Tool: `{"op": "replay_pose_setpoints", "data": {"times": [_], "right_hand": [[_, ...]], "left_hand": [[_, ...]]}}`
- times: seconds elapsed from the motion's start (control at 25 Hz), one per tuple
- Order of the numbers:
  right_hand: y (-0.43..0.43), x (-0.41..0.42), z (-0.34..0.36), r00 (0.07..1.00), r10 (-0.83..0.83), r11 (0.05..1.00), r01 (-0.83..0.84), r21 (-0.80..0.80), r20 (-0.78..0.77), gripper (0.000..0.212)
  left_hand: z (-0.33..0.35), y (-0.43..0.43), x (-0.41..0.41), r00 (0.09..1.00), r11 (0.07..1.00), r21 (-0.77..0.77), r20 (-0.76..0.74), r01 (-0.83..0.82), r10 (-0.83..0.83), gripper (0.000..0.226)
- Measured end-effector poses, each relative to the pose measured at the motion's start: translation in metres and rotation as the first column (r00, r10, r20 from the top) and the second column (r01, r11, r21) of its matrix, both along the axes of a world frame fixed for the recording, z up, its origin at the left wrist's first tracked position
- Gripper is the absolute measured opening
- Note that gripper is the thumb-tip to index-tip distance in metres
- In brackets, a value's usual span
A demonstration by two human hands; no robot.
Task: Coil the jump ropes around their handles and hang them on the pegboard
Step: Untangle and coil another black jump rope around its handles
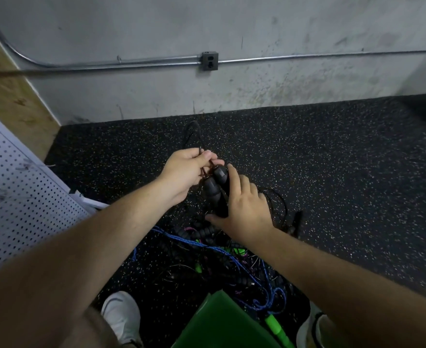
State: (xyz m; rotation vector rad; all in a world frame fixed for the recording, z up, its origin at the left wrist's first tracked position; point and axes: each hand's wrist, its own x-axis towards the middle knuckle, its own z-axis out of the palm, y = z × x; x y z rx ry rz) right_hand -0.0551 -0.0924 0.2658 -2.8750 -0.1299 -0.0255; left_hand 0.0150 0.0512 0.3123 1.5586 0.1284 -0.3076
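The fingers (208,156) of your left hand (184,172) were pinched together on the thin black cord (197,133) just above the two black handles (215,187), probably to start a wrap. Your right hand (244,209) clamped both handles side by side as one core. The other ropes (207,247) lay tangled on the floor (332,172) nearer you, and the pegboard (18,184) stood to the left.

The right hand (247,209) covers the lower part of the handles (213,188), and above them the thin cord (198,133) nearly disappears against the dark floor (332,172). Below the handles the rope pile (207,237) is too tangled to count; left of them the pegboard (18,197) is cut by the edge.
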Motion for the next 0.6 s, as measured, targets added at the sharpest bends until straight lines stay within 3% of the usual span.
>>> {"op": "replay_pose_setpoints", "data": {"times": [0.08, 0.12, 0.16, 0.2, 0.24, 0.28, 0.32, 0.36, 0.4, 0.48, 0.52, 0.6], "right_hand": [[-0.007, 0.004, -0.001, 0.997, 0.062, 0.997, -0.06, -0.037, 0.044, 0.116], [-0.01, 0.007, 0.001, 0.996, 0.082, 0.997, -0.082, -0.015, 0.024, 0.114], [-0.015, 0.009, 0.005, 0.995, 0.102, 0.995, -0.102, 0.007, 0.001, 0.112], [-0.02, 0.011, 0.008, 0.992, 0.128, 0.992, -0.128, 0.007, -0.007, 0.11], [-0.025, 0.012, 0.011, 0.988, 0.154, 0.988, -0.154, -0.02, 0.002, 0.107], [-0.031, 0.014, 0.014, 0.983, 0.183, 0.981, -0.182, -0.063, 0.017, 0.103], [-0.036, 0.015, 0.018, 0.976, 0.214, 0.972, -0.21, -0.109, 0.028, 0.098], [-0.04, 0.016, 0.022, 0.97, 0.241, 0.961, -0.234, -0.15, 0.031, 0.095], [-0.044, 0.017, 0.026, 0.964, 0.264, 0.95, -0.255, -0.179, 0.029, 0.094], [-0.048, 0.019, 0.033, 0.947, 0.32, 0.929, -0.306, -0.206, 0.036, 0.093], [-0.048, 0.019, 0.035, 0.934, 0.355, 0.917, -0.338, -0.209, 0.048, 0.093], [-0.044, 0.019, 0.037, 0.911, 0.407, 0.9, -0.386, -0.204, 0.072, 0.092]], "left_hand": [[-0.001, 0.001, -0.002, 0.998, 0.996, -0.087, -0.055, -0.019, 0.015, 0.021], [-0.002, 0.003, -0.002, 0.998, 0.998, -0.061, -0.063, -0.014, 0.01, 0.023], [-0.002, 0.004, -0.003, 0.999, 0.999, 0.051, -0.051, 0.013, -0.01, 0.029], [0.0, 0.007, -0.004, 0.997, 0.962, 0.265, -0.027, 0.071, -0.066, 0.04], [0.003, 0.011, -0.006, 0.991, 0.842, 0.527, -0.001, 0.116, -0.137, 0.052], [0.006, 0.015, -0.009, 0.978, 0.642, 0.76, 0.043, 0.099, -0.203, 0.058], [0.009, 0.019, -0.013, 0.95, 0.433, 0.901, 0.128, 0.009, -0.285, 0.055], [0.011, 0.021, -0.019, 0.885, 0.339, 0.935, 0.245, -0.107, -0.397, 0.043], [0.013, 0.022, -0.024, 0.79, 0.337, 0.929, 0.321, -0.155, -0.523, 0.035], [0.011, 0.017, -0.033, 0.621, 0.301, 0.951, 0.275, -0.066, -0.734, 0.074], [0.005, 0.012, -0.034, 0.575, 0.239, 0.97, 0.222, -0.047, -0.787, 0.092], [-0.004, 0.0, -0.033, 0.561, 0.163, 0.98, 0.197, -0.11, -0.804, 0.102]]}}
